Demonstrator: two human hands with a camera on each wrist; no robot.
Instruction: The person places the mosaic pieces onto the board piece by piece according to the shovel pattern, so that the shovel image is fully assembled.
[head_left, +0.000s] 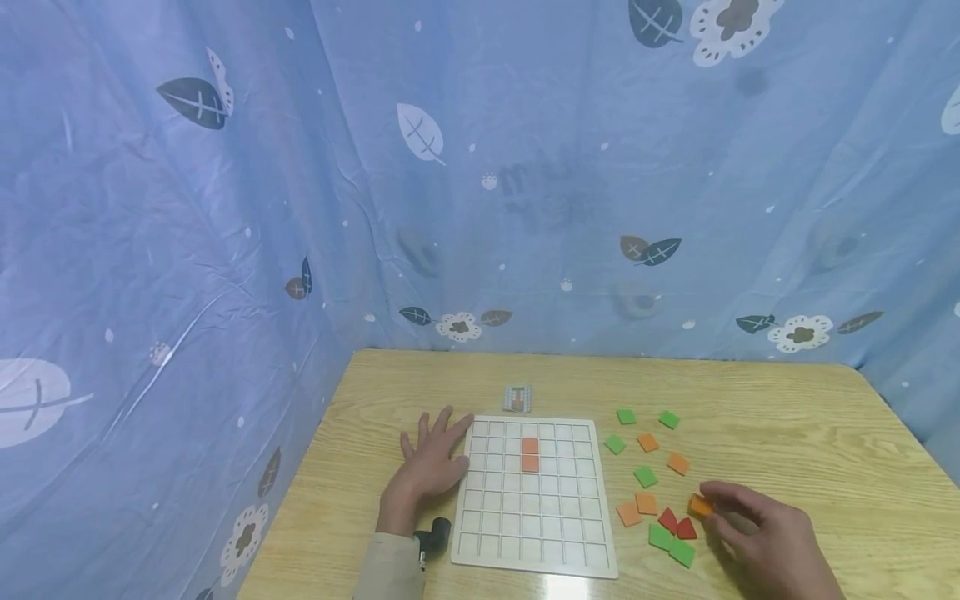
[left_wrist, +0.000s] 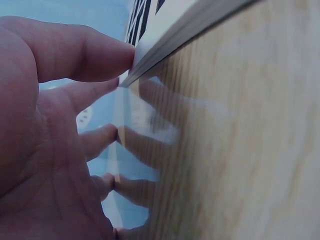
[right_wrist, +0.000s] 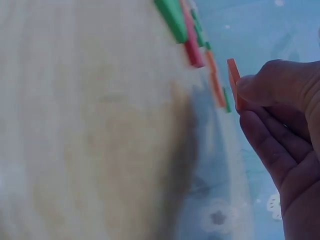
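Observation:
My right hand pinches an orange square tile between thumb and fingers, to the right of the loose tiles. In the right wrist view the same tile is held on edge by the right hand. With fingers spread, my left hand touches the left edge of the white grid board; the left wrist view has the thumb of the left hand against the board's edge. Two orange squares lie on the board, one above the other, in its upper part.
Green tiles, orange tiles and two red pieces lie right of the board. A small patterned card is behind it. A black object stands by the left wrist. Blue patterned cloth hangs behind the wooden table.

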